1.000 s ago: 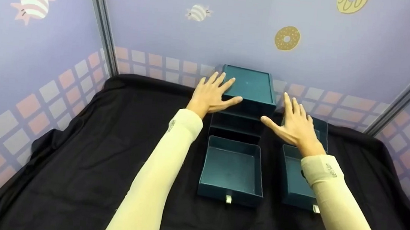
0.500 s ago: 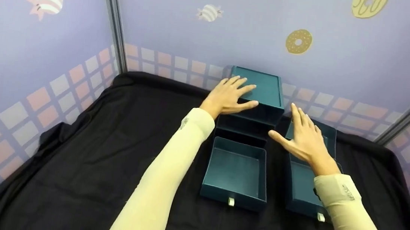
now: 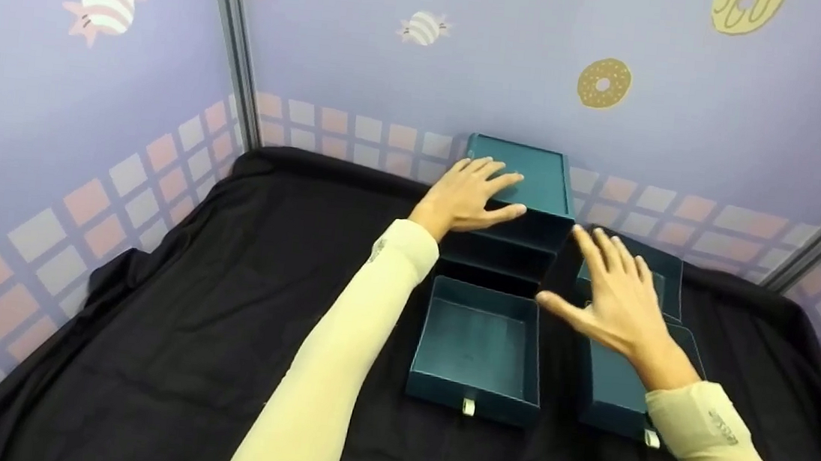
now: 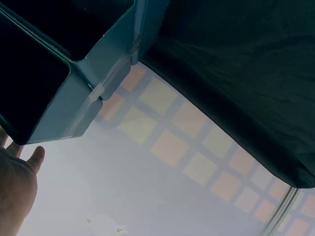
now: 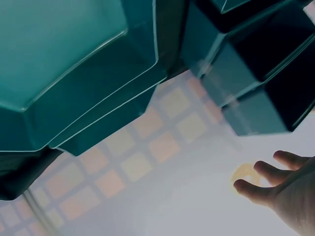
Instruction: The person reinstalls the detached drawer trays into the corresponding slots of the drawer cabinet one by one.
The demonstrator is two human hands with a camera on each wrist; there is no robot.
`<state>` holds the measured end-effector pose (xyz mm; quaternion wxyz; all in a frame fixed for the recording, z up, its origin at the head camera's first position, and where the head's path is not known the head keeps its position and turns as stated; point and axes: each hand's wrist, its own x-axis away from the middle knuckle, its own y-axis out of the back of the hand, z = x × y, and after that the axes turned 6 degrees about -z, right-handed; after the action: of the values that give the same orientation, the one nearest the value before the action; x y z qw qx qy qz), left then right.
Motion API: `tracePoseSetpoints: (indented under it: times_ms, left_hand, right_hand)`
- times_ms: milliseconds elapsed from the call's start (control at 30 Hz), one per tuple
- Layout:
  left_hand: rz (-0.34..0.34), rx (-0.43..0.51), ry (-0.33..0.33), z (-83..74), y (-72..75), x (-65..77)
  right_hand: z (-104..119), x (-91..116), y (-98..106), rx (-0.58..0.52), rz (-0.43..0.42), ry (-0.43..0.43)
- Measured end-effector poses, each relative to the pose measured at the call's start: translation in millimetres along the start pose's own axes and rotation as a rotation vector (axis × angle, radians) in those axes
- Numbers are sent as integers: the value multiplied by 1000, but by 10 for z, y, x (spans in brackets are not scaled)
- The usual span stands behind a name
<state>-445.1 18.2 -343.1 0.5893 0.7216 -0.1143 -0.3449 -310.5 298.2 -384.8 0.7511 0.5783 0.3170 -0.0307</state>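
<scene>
A dark teal drawer cabinet (image 3: 540, 179) stands against the back wall, its front compartments open and dark. My left hand (image 3: 462, 198) is spread over the left part of its top, fingers straight; whether the palm touches is unclear. In the left wrist view, fingertips (image 4: 35, 160) show beside the edge of the cabinet's side (image 4: 81, 98). My right hand (image 3: 618, 299) hovers to the right of the cabinet with fingers extended, holding nothing. It covers part of a pulled-out drawer (image 3: 618, 386) and of another teal drawer (image 3: 667, 266) behind that one.
A third drawer (image 3: 478, 350) with a pale pull tab (image 3: 468, 407) lies in front of the cabinet. Black cloth (image 3: 238, 304) covers the table. Purple printed panels (image 3: 366, 61) enclose the back and sides, joined by metal posts (image 3: 235, 55).
My left hand has shifted right, further over the cabinet top. My right hand has come down and nearer to me. The whole view has also shifted a little; the drawers appear to stay put.
</scene>
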Motion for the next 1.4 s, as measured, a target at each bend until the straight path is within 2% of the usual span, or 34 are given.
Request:
tracePoseSetpoints:
  times_ms: [200,400,500,633,767,1000,1133,1400]
  left_hand:
    - [24,6,-2,57,-65,35]
    - [5,-20,-37,15,-130,6]
    - [4,-34,-29,26,-144,64]
    - [23,-45,-25,-12,-172,100]
    - [48,-72,-40,-65,-149,60]
    - [108,-123,-22,-35,-79,35]
    - [96,-114,-6,-17,-61,30]
    - [62,-45,-18,-16,-107,48]
  right_hand:
    - [265,131,-71,40,-96,167]
    - [496,253,-129,12,-94,252]
    - [626,289,-222,-22,-75,286]
    - [729,356,-326,-65,-34,294]
    - [749,375,-389,-107,8,266]
    - [777,374,-483,-186,107,280]
    - [800,418,-521,-257,189,304]
    - [798,559,-568,-392,384,348]
